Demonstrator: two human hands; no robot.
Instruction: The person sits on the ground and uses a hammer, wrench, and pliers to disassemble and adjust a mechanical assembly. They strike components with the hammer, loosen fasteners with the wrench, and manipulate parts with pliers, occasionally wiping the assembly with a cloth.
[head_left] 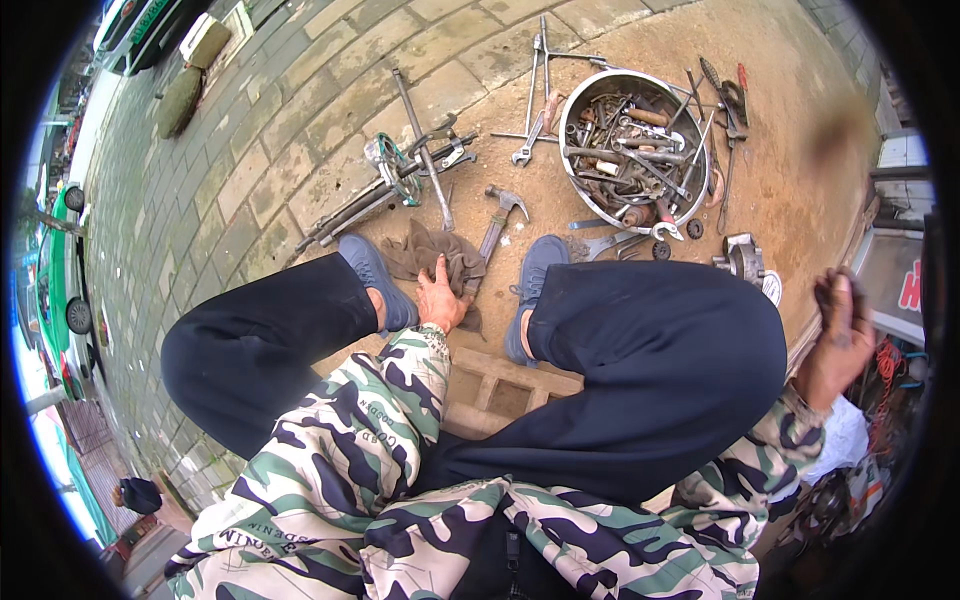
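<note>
My left hand point(440, 300) is between my shoes, palm down with fingers apart, over a crumpled brown cloth point(455, 255). Whether its fingertips press into the cloth I cannot tell. Just beyond the cloth lies a claw hammer point(495, 222), its head pointing away from me. My right hand point(838, 350) is raised at the far right, outside my knee; its darkened fingers stretch upward and I see nothing in them. Ahead to the right stands a round metal basin point(568, 180) full of wrenches, sockets and other tools.
Left of the hammer lie a long metal bar tool point(350, 212) and a cross-laid rod point(420, 140). A cross wrench point(535, 90), an adjustable wrench point(527, 148) and pliers point(735, 100) surround the basin. A metal part point(740, 258) sits beside my right knee. A brown blur point(838, 135) shows upper right.
</note>
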